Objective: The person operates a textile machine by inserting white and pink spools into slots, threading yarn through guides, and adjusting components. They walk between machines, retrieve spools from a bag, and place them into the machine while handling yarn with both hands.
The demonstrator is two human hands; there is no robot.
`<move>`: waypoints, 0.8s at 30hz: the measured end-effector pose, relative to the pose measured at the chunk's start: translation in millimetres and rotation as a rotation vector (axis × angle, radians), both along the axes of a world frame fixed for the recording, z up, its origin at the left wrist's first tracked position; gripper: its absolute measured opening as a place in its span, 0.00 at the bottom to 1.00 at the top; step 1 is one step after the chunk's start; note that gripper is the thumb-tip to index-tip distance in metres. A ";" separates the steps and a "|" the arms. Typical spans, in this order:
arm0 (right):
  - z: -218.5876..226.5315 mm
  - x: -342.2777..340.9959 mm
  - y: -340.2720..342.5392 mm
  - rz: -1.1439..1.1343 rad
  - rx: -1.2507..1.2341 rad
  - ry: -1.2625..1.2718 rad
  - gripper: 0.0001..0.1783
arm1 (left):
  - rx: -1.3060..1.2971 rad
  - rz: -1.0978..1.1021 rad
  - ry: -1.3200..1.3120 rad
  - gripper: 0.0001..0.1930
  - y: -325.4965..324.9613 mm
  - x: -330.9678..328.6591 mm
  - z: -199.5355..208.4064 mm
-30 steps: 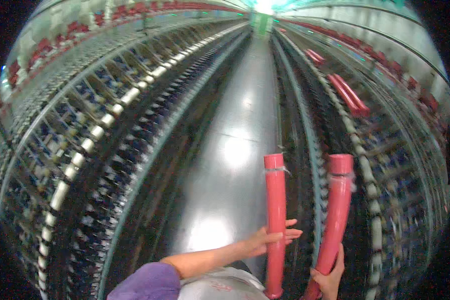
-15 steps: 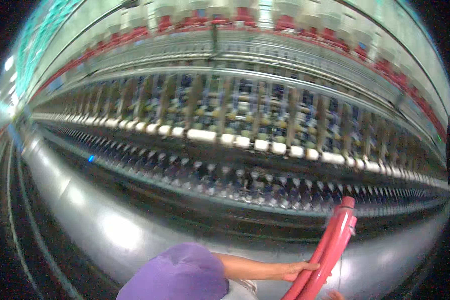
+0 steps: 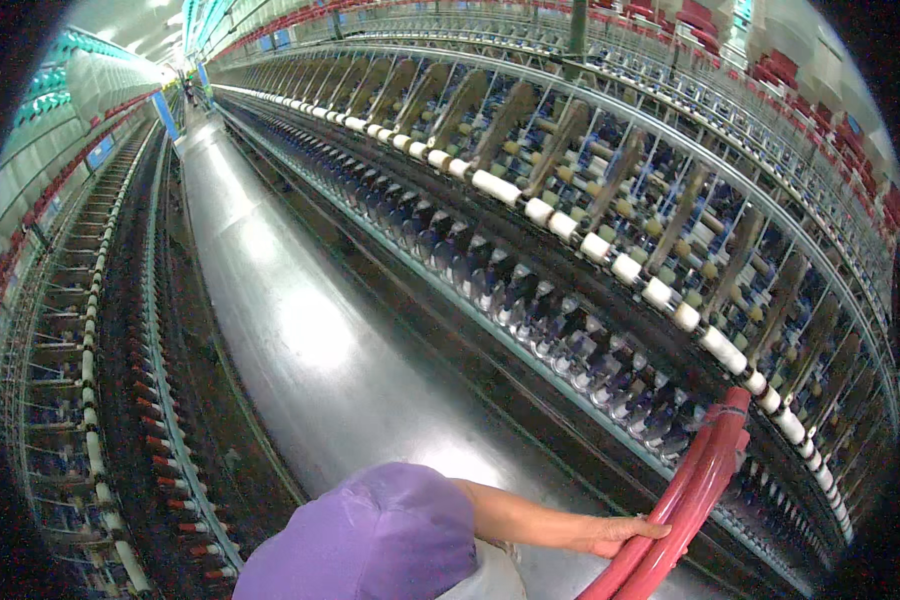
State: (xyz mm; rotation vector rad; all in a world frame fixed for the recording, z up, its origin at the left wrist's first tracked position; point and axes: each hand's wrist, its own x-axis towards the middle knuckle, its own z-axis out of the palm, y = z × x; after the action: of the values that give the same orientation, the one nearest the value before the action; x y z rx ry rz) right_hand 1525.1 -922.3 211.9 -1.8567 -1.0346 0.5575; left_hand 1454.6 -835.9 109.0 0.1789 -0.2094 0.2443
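Observation:
My left hand [image 3: 638, 535] is closed around a pair of glossy pinkish-red hoses [image 3: 692, 487] at the lower right. Thumb and fingers wrap the hoses from the left, below their upper end. The hoses run side by side, curve up to the right and are bound near the top with a thin tie [image 3: 732, 410]. Their upper end overlaps the machine's row of spindles [image 3: 560, 320] in the picture; I cannot tell whether it touches. A purple sleeve [image 3: 370, 535] covers my left upper arm. The hoses' lower part leaves the bottom edge. My right hand is not in view.
A long spinning machine with white rollers [image 3: 538, 211] runs along the right. The shiny metal aisle floor [image 3: 315, 335] stretches away to the far left. On the aisle's left stands another machine with red-tipped spindles [image 3: 175, 485]. Blue panels [image 3: 165, 116] stand near the far end.
The view has swung left, so the aisle and the left machine now show. My left hand still grips the hoses. Part of my right hand, seen earlier at the bottom edge, has gone from view.

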 end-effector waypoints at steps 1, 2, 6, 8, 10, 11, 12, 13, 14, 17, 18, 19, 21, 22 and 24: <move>-1.7 4.8 1.9 0.028 0.002 0.000 0.21 | -0.028 -0.045 0.026 0.34 -8.5 11.3 -0.9; -3.2 9.4 3.6 0.050 0.003 -0.002 0.21 | -0.025 -0.045 0.012 0.34 -15.9 22.8 -2.3; -6.7 25.5 12.4 0.084 -0.004 -0.005 0.25 | -0.046 -0.101 0.036 0.32 -41.2 54.3 -10.1; -8.8 30.6 18.4 0.070 -0.001 -0.007 0.27 | -0.037 -0.106 0.041 0.32 -47.3 60.3 -13.0; -10.8 33.6 25.0 0.068 -0.008 -0.013 0.28 | -0.045 -0.080 0.058 0.31 -47.9 58.8 -14.5; -11.6 34.4 28.2 0.066 -0.005 -0.013 0.29 | -0.038 -0.080 0.055 0.31 -45.8 55.4 -15.0; -12.4 35.0 31.3 0.059 -0.010 -0.017 0.30 | -0.030 -0.079 0.052 0.30 -42.7 51.0 -15.0; -13.0 35.3 34.1 0.060 -0.016 -0.021 0.31 | -0.034 -0.011 0.078 0.31 -39.9 45.0 -14.8; -13.5 35.4 36.8 0.053 -0.021 -0.022 0.32 | -0.023 0.013 0.078 0.32 -34.5 37.7 -15.5; -15.3 34.6 44.0 0.030 -0.031 -0.029 0.35 | 0.000 0.069 0.117 0.36 -21.4 13.8 -17.0; -15.6 34.0 45.9 0.019 -0.036 -0.030 0.36 | 0.004 0.089 0.162 0.37 -17.5 5.2 -17.9; -15.9 33.3 47.3 0.014 -0.035 -0.029 0.37 | 0.009 0.113 0.204 0.37 -12.9 -2.6 -19.1; -15.9 31.1 49.0 -0.003 -0.047 -0.039 0.39 | 0.053 0.089 0.186 0.37 -6.6 -16.2 -19.4; -15.5 29.6 49.5 -0.010 -0.052 -0.043 0.40 | 0.071 0.071 0.170 0.37 -4.5 -21.9 -18.3; -13.8 26.4 49.3 -0.031 -0.070 -0.060 0.42 | 0.075 0.075 0.119 0.37 -1.7 -30.1 -14.3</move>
State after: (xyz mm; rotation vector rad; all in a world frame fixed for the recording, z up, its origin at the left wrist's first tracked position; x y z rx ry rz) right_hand 1551.5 -873.0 198.1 -1.9585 -1.0361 0.5284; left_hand 1424.5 -837.6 94.7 0.2747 -0.0939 0.2993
